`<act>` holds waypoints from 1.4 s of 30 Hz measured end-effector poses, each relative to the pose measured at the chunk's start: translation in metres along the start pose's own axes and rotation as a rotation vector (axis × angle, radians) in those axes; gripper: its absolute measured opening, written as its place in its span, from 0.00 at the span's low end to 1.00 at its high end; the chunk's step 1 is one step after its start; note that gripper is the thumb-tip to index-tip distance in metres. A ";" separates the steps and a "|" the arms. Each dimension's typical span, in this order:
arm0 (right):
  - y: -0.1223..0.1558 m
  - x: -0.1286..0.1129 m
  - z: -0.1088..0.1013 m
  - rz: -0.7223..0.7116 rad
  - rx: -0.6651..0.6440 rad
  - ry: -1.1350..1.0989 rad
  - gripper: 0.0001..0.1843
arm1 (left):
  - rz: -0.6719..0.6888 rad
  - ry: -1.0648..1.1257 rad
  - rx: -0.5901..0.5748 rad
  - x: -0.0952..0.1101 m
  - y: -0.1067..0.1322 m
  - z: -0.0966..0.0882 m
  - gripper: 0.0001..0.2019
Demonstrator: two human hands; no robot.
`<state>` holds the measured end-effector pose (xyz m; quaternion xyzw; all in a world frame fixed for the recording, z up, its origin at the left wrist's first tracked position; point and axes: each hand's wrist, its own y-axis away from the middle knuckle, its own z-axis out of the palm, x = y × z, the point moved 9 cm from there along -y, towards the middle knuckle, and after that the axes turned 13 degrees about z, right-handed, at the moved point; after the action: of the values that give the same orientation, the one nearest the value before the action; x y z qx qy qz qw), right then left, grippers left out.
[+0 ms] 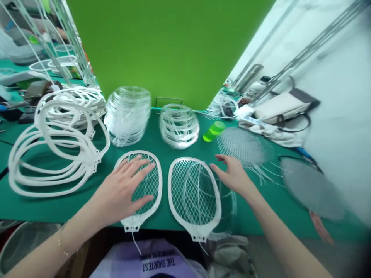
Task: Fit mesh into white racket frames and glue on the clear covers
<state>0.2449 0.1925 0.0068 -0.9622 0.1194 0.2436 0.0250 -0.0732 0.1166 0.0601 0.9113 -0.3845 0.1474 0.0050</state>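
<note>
Two white racket heads with wire mesh, like those of electric swatters, lie side by side on the green table. My left hand (pixel 123 189) rests over the left racket head (pixel 160 181), fingers spread across its mesh. Just off the upper right rim of the right racket head (pixel 191 189), my right hand (pixel 233 173) hovers with thumb and fingers apart, holding nothing visible. Partly under that right head is a clear plastic ring piece (pixel 233 204). A thin white wire trails from the base of each head. Nearest my right hand lies a pile of metal mesh sheets (pixel 242 144).
White oval frames (pixel 52 191) are piled at left. Behind the racket heads stand a tall stack of clear rings (pixel 129 116) and a shorter stack (pixel 179 125). A green cylinder (pixel 213 131) lies near the mesh. A green panel (pixel 171 46) rises at the back; a bag (pixel 285 106) sits right.
</note>
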 end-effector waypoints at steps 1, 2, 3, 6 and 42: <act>-0.011 0.018 0.004 0.027 -0.055 0.043 0.19 | 0.052 0.006 0.011 0.012 -0.014 0.001 0.30; -0.019 0.031 0.010 0.052 -0.116 0.062 0.17 | 0.098 0.020 -0.005 0.022 -0.028 0.007 0.27; -0.024 0.041 0.014 0.069 -0.173 0.054 0.15 | 0.133 0.036 -0.037 0.030 -0.042 0.015 0.25; -0.029 0.050 0.019 0.110 -0.365 -0.108 0.15 | 0.137 0.072 -0.106 0.035 -0.074 0.036 0.25; -0.013 -0.039 0.046 -0.383 -0.107 -0.098 0.10 | 0.169 0.026 -0.150 0.035 -0.134 0.093 0.26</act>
<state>0.1933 0.2181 -0.0149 -0.9543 -0.0801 0.2867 0.0256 0.0686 0.1756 -0.0055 0.8708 -0.4697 0.1299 0.0656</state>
